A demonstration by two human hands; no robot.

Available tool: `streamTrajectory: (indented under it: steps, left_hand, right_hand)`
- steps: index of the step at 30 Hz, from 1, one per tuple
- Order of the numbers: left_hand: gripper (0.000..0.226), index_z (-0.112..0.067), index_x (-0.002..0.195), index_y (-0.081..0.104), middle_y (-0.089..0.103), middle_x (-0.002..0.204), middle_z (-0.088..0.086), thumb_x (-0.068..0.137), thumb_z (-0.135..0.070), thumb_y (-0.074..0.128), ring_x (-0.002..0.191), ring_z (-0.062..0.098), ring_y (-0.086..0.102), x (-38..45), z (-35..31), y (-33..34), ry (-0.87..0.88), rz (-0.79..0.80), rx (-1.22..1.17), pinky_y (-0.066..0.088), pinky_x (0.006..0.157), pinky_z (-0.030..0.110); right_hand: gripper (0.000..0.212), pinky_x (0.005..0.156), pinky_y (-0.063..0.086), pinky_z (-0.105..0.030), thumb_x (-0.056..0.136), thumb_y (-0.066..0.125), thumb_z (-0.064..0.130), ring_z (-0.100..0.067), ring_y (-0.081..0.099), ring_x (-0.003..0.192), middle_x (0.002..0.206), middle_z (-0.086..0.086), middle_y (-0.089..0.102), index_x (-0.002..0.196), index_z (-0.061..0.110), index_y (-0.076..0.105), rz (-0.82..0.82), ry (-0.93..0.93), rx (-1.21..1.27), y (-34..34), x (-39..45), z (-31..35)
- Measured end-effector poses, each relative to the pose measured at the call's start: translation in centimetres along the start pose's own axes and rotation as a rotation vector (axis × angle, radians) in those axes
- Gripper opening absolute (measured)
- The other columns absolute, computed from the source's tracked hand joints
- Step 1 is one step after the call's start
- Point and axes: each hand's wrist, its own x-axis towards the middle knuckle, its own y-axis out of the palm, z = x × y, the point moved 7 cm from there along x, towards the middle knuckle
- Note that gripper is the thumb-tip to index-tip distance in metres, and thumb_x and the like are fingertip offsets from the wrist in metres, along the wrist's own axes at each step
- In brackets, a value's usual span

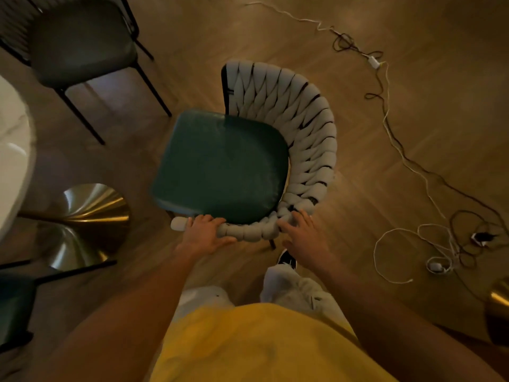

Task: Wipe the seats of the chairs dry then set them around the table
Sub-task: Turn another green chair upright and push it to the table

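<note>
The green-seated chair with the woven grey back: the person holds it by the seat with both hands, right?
Not by the seat. The head view shows the left hand and right hand on the chair's woven grey back; the green seat is untouched.

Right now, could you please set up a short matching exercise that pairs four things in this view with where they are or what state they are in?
Things:
1. left hand
2. tangled cables
3. green-seated chair
4. gold table base

Places or states:
A. lying loose on the floor at the right
B. gripping one end of the woven backrest
C. standing under the white tabletop at the left
D. in the middle, seat bare, held by both hands

Pairs: 1-B, 2-A, 3-D, 4-C
</note>
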Motion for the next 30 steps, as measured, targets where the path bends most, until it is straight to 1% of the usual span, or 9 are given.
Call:
streamTrajectory:
  steps: [3, 8, 13, 18, 21, 23, 26, 28, 30]
  left_hand:
    - [0.080, -0.037, 0.132, 0.050, 0.055, 0.133, -0.003, 0.073, -0.088, 0.033, 0.124, 0.021, 0.046, 0.3, 0.3, 0.2, -0.034, -0.001, -0.019, 0.034, 0.106, 0.046]
    - [0.071, -0.036, 0.137, 0.049, 0.052, 0.139, -0.003, 0.078, -0.077, 0.050, 0.128, 0.022, 0.043, 0.0, 0.5, 1.4, -0.086, 0.038, -0.023, 0.034, 0.106, 0.047]
    - [0.069, -0.038, 0.137, 0.048, 0.049, 0.142, -0.003, 0.079, -0.073, 0.055, 0.131, 0.022, 0.040, -2.4, 1.5, 3.2, -0.105, 0.057, -0.046, 0.032, 0.109, 0.048]
    - [0.062, -0.037, 0.136, 0.049, 0.045, 0.145, -0.005, 0.081, -0.063, 0.062, 0.134, 0.019, 0.035, -5.9, 3.0, 4.4, -0.150, 0.059, -0.065, 0.025, 0.111, 0.043]
    - [0.064, -0.037, 0.138, 0.047, 0.043, 0.147, -0.006, 0.081, -0.063, 0.062, 0.137, 0.018, 0.032, -7.8, 3.8, 5.6, -0.174, 0.058, -0.084, 0.023, 0.113, 0.046]
    - [0.071, -0.037, 0.140, 0.044, 0.039, 0.149, -0.006, 0.079, -0.065, 0.063, 0.139, 0.019, 0.028, -8.7, 4.0, 6.1, -0.200, 0.060, -0.094, 0.022, 0.114, 0.049]
    - [0.081, -0.037, 0.142, 0.041, 0.034, 0.150, -0.002, 0.072, -0.069, 0.067, 0.140, 0.023, 0.024, -9.5, 2.5, 6.2, -0.237, 0.076, -0.086, 0.023, 0.113, 0.051]
    - [0.082, -0.038, 0.141, 0.041, 0.033, 0.149, 0.003, 0.070, -0.074, 0.064, 0.139, 0.027, 0.023, -9.6, 1.2, 6.4, -0.281, 0.069, -0.141, 0.025, 0.114, 0.049]
    - [0.089, -0.038, 0.144, 0.038, 0.022, 0.155, 0.009, 0.069, -0.082, 0.056, 0.144, 0.034, 0.011, -9.6, -0.3, 6.8, -0.334, 0.083, -0.229, 0.018, 0.117, 0.054]
  right_hand:
    - [0.047, 0.117, 0.011, -0.045, 0.098, 0.048, 0.031, -0.032, 0.003, 0.146, 0.155, -0.010, 0.020, 0.142, 0.038, 0.034, 0.024, -0.066, 0.005, 0.1, 0.3, -0.7]
    - [0.041, 0.117, 0.010, -0.045, 0.099, 0.044, 0.028, -0.033, 0.007, 0.145, 0.151, -0.010, 0.027, 0.139, 0.040, 0.039, 0.050, -0.087, 0.000, 0.7, 0.3, -0.4]
    - [0.040, 0.106, 0.027, -0.039, 0.097, 0.045, 0.021, -0.029, 0.031, 0.128, 0.132, -0.008, 0.044, 0.133, 0.037, 0.044, 0.028, -0.177, -0.117, 1.1, -1.4, 1.2]
    - [0.049, 0.107, 0.026, -0.038, 0.094, 0.047, 0.016, -0.027, 0.029, 0.132, 0.138, -0.006, 0.038, 0.137, 0.038, 0.039, 0.164, -0.252, -0.172, 2.0, -3.9, 3.6]
    - [0.049, 0.106, 0.028, -0.037, 0.090, 0.056, 0.022, -0.025, 0.032, 0.130, 0.137, -0.003, 0.041, 0.135, 0.035, 0.044, 0.252, -0.276, -0.205, 2.0, -4.2, 4.2]
    - [0.053, 0.110, 0.025, -0.040, 0.087, 0.059, 0.025, -0.024, 0.032, 0.133, 0.139, -0.001, 0.042, 0.136, 0.033, 0.044, 0.282, -0.288, -0.186, 2.0, -3.8, 4.1]
    - [0.049, 0.111, 0.026, -0.039, 0.090, 0.055, 0.029, -0.021, 0.037, 0.131, 0.137, 0.002, 0.046, 0.136, 0.038, 0.043, 0.251, -0.327, -0.178, 2.2, -2.4, 3.1]
    - [0.045, 0.105, 0.031, -0.037, 0.087, 0.049, 0.045, -0.021, 0.043, 0.124, 0.129, 0.003, 0.050, 0.132, 0.039, 0.047, 0.273, -0.337, -0.184, 2.0, -1.1, 1.6]
    - [0.047, 0.104, 0.031, -0.035, 0.085, 0.039, 0.056, -0.019, 0.046, 0.120, 0.126, 0.004, 0.054, 0.127, 0.040, 0.052, 0.318, -0.368, -0.216, 1.7, 0.3, 0.0]
